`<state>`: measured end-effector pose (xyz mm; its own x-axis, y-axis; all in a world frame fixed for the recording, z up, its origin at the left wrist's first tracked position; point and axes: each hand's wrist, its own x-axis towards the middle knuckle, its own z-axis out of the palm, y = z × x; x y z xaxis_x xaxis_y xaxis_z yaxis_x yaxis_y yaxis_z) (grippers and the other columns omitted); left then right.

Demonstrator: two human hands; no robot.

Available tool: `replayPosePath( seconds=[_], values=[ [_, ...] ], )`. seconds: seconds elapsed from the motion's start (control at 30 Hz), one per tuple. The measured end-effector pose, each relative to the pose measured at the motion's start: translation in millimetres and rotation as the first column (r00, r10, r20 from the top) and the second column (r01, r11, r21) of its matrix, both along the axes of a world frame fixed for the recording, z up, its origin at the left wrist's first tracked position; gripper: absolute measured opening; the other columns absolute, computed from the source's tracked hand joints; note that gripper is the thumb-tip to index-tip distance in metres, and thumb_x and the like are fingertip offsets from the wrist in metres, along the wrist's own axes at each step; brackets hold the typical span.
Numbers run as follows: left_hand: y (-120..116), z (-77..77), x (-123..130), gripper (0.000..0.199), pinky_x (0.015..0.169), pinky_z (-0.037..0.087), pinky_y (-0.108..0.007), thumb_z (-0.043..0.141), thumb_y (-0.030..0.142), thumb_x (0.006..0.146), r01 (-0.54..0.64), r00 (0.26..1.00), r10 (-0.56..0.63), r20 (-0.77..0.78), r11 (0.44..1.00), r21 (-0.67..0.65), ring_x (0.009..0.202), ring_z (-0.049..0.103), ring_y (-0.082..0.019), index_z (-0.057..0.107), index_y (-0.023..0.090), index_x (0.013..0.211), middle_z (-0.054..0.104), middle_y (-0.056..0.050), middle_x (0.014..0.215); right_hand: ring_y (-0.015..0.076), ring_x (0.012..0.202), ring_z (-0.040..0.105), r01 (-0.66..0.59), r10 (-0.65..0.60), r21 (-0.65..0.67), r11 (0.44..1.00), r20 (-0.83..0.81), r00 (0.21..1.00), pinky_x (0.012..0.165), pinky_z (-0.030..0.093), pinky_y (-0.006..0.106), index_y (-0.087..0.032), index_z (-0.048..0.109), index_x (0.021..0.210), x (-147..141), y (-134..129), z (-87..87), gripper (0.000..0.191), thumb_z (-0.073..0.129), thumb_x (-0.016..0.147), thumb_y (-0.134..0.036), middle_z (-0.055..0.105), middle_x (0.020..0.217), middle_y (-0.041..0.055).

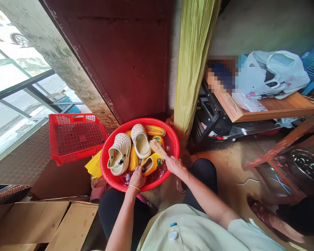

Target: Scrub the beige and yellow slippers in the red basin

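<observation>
Between my knees stands a red basin (176,137) with water and several clogs in it. My left hand (138,177) is closed on the near end of a yellow clog (151,164), which has a small green decoration on one end. In my right hand (176,165) is the handle of a scrub brush (157,147), its pale bristly head over the basin just above the yellow clog. Two cream clogs, one upright clog (141,141) and one tilted clog (119,155), lie on top of other yellow footwear. Another yellow shoe (155,130) rests at the far side.
A red plastic crate (78,153) stands left of the basin, with cardboard boxes (39,223) nearer me. A maroon door (120,52) and a yellow-green curtain (191,62) are ahead. To the right, a wooden tray (272,108) bears a plastic bag (279,73); another person's foot (267,216) is below.
</observation>
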<state>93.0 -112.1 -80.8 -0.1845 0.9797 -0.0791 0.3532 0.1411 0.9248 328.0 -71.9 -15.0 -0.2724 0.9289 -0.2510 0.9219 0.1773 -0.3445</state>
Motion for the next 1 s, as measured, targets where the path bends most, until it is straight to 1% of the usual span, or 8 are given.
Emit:
replayPosePath(
  seconds=[0.13, 0.27, 0.43, 0.57, 0.63, 0.73, 0.87, 1.0],
  values=[
    [-5, 7.7, -2, 0.024, 0.102, 0.042, -0.041, 0.080, 0.015, 0.060, -0.023, 0.999, 0.022, 0.025, 0.999, 0.027, 0.108, 0.060, -0.032, 0.064, 0.024, 0.074, 0.062, -0.007, 0.090, 0.0258, 0.109, 0.070, 0.018, -0.018, 0.000, 1.000, -0.081, 0.997, 0.095, 0.051, 0.034, -0.022, 0.057, 0.145, 7, 23, 0.7, 0.047, 0.047, 0.100, -0.022, 0.076, 0.116, 0.0137],
    [-10, 11.8, -1, 0.016, 0.094, 0.045, -0.040, 0.075, 0.021, 0.067, -0.136, 0.986, 0.142, -0.089, 0.988, 0.074, 0.092, 0.059, -0.030, 0.060, 0.026, 0.069, 0.056, -0.004, 0.078, 0.0188, 0.110, 0.070, 0.015, -0.022, -0.033, 0.999, -0.229, 0.973, 0.091, 0.052, 0.025, -0.028, 0.060, 0.142, 5, 13, -7.8, 0.043, 0.047, 0.101, -0.025, 0.075, 0.124, 0.0035],
    [-2, 19.9, 11, 0.019, 0.100, 0.042, -0.045, 0.067, 0.011, 0.066, -0.095, 0.968, 0.136, -0.212, 0.976, 0.195, 0.095, 0.059, -0.032, 0.063, 0.025, 0.078, 0.061, -0.008, 0.086, 0.0135, 0.068, 0.070, 0.111, -0.182, -0.195, 0.974, -0.394, 0.901, 0.064, 0.053, 0.021, -0.024, 0.060, 0.142, 10, -4, -13.7, 0.044, 0.045, 0.102, -0.026, 0.077, 0.095, 0.0017],
    [15, 39.5, 19, 0.046, 0.102, 0.043, -0.040, 0.066, 0.003, 0.060, -0.091, 0.994, 0.102, -0.046, 0.975, 0.203, 0.101, 0.062, -0.032, 0.072, 0.025, 0.101, 0.068, -0.009, 0.096, 0.0082, 0.046, 0.057, 0.188, -0.365, -0.363, 0.913, -0.516, 0.775, 0.045, 0.045, 0.018, -0.020, 0.051, 0.149, 16, -5, -17.3, 0.050, 0.044, 0.101, -0.031, 0.073, 0.083, 0.0007],
    [23, 50.8, 18, 0.049, 0.098, 0.046, -0.037, 0.066, 0.002, 0.060, -0.142, 0.988, 0.129, 0.090, 0.977, 0.159, 0.099, 0.064, -0.031, 0.073, 0.025, 0.102, 0.070, -0.008, 0.092, 0.0068, 0.042, 0.053, 0.199, -0.404, -0.391, 0.899, -0.563, 0.721, 0.041, 0.041, 0.016, -0.019, 0.049, 0.150, 17, -5, -20.5, 0.052, 0.043, 0.101, -0.033, 0.071, 0.080, -0.0002],
    [33, 64.6, 11, 0.039, 0.100, 0.047, -0.037, 0.066, 0.004, 0.062, -0.209, 0.968, 0.183, 0.172, 0.967, 0.145, 0.099, 0.065, -0.031, 0.075, 0.025, 0.094, 0.073, -0.007, 0.090, 0.0062, 0.040, 0.050, 0.181, -0.387, -0.363, 0.914, -0.650, 0.654, 0.040, 0.040, 0.016, -0.018, 0.050, 0.149, 19, -8, -23.8, 0.054, 0.044, 0.099, -0.037, 0.069, 0.078, -0.0008],
    [37, 73.1, -7, 0.029, 0.110, 0.042, -0.042, 0.064, 0.011, 0.071, -0.232, 0.969, 0.245, -0.012, 0.929, 0.289, 0.106, 0.065, -0.031, 0.076, 0.024, 0.094, 0.074, -0.009, 0.101, 0.0077, 0.040, 0.051, 0.140, -0.313, -0.286, 0.948, -0.756, 0.575, 0.040, 0.041, 0.018, -0.019, 0.052, 0.146, 16, -8, -16.3, 0.056, 0.043, 0.098, -0.045, 0.068, 0.077, -0.0013],
    [37, 63.9, -18, 0.030, 0.114, 0.038, -0.046, 0.058, 0.018, 0.082, -0.332, 0.893, 0.430, -0.134, 0.829, 0.451, 0.117, 0.061, -0.031, 0.072, 0.022, 0.108, 0.070, -0.011, 0.114, 0.0077, 0.041, 0.050, 0.106, -0.253, -0.233, 0.967, -0.801, 0.542, 0.041, 0.042, 0.020, -0.017, 0.053, 0.145, 9, -9, 1.8, 0.056, 0.045, 0.097, -0.045, 0.068, 0.079, 0.0001]
  ],
)
